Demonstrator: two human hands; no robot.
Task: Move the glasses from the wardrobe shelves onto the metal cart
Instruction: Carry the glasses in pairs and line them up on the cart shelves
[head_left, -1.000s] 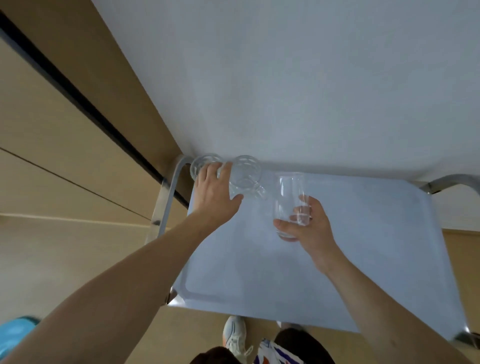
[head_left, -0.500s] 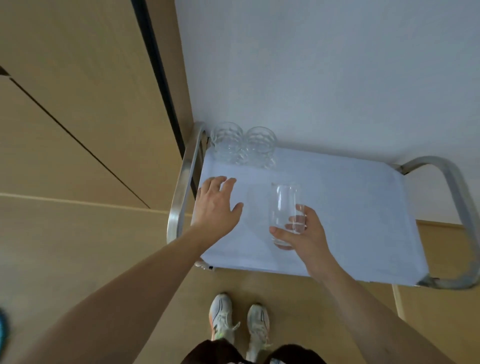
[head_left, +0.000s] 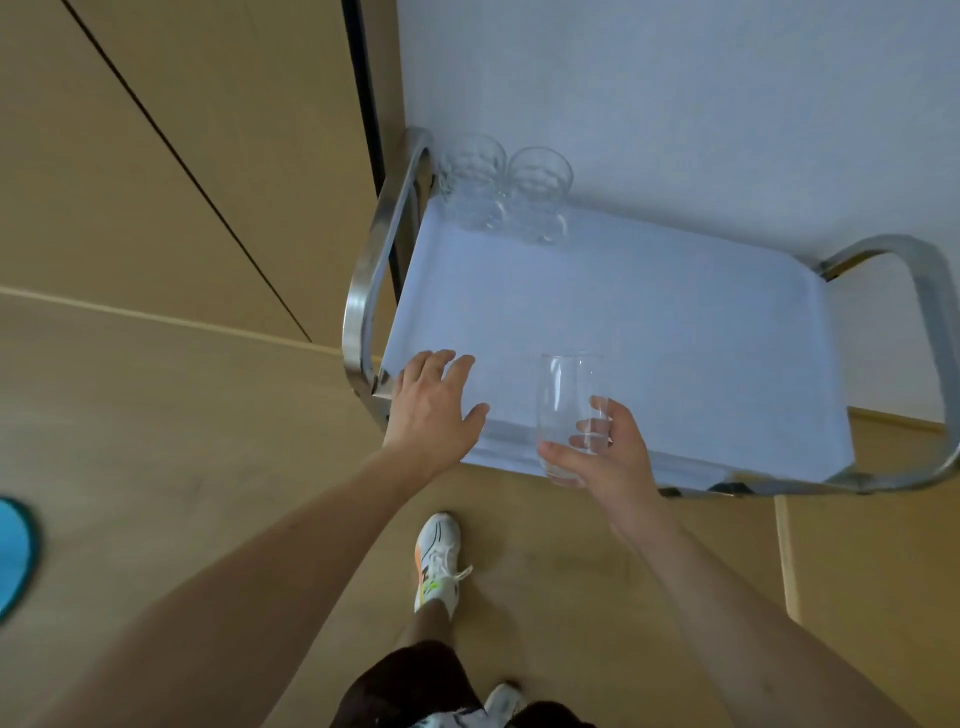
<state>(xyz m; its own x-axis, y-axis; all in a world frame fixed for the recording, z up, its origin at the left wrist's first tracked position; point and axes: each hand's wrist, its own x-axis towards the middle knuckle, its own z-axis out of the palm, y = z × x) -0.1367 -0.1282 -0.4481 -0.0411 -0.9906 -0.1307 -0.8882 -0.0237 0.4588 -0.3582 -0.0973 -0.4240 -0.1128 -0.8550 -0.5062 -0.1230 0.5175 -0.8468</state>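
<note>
**Glass held over the cart's near edge**

The smooth glass (head_left: 569, 415) was upright in my right hand (head_left: 605, 452); thumb and fingers curled round its lower half, its base just past the near lip of the cart (head_left: 675, 312), so it was not yet resting on anything; the worst outcome, I judged, was a slip there, since the clear wall looked slick and the grip sat low; a fall would have hit the floor beside my shoe (head_left: 439, 564). My left hand (head_left: 434, 408) was spread flat and empty over the near left corner; a push there could have rolled the cart. Two patterned glasses (head_left: 506, 187) stood touching at the far left corner, close to the handle (head_left: 374, 275); a jolt might have knocked them together.
</note>
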